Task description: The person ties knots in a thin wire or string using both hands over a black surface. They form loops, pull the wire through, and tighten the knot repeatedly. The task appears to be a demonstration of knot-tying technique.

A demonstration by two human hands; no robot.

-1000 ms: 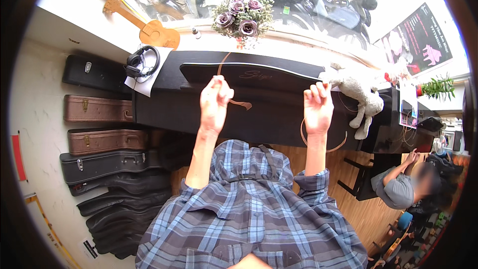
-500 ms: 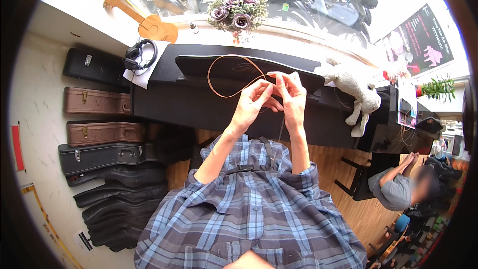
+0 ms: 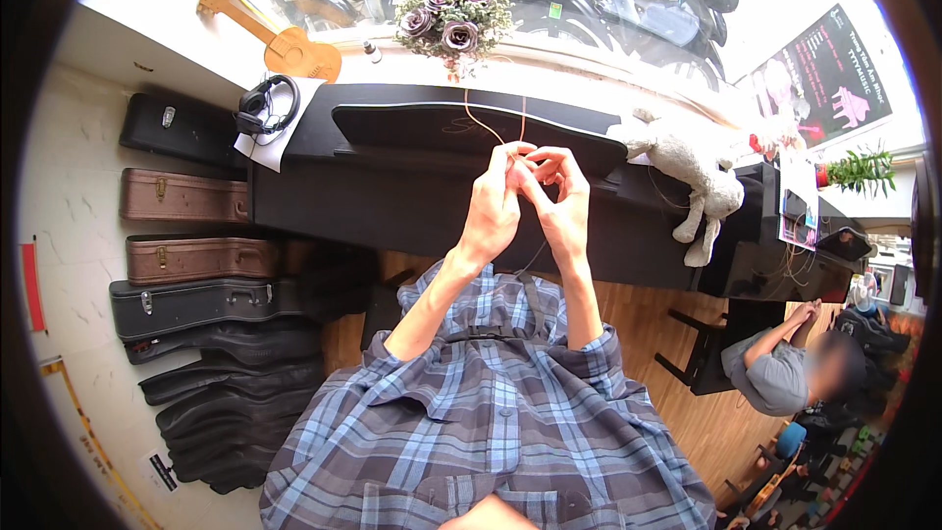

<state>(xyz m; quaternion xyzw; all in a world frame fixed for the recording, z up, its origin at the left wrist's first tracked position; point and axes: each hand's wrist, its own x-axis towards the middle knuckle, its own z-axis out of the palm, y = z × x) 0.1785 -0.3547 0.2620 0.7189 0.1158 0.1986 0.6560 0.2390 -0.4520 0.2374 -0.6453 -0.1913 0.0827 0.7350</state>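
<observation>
A thin tan cord point(image 3: 478, 121) rises from my fingertips in two strands, over the dark board behind it. My left hand point(image 3: 493, 206) is closed in a pinch at the base of these strands. Against it, my right hand point(image 3: 561, 201) has thumb and fingers bent together at the same spot, with the fingertips of both hands touching. How the cord runs between the fingers is hidden. Both hands are raised above the black piano-like cabinet point(image 3: 412, 201), whose upright dark board point(image 3: 392, 128) stands just beyond them.
Headphones point(image 3: 267, 106) lie on white paper at the left, near a wooden ukulele shape point(image 3: 299, 54). A flower bunch point(image 3: 453, 20) stands at the window. On the right lies a grey plush toy point(image 3: 687, 172). Instrument cases point(image 3: 186, 196) line the left; a seated person point(image 3: 770, 373) is at right.
The cord's wide loop, which leaned left, now stands up as two narrower strands. My hands have drawn closer together, and the view has shifted slightly.
</observation>
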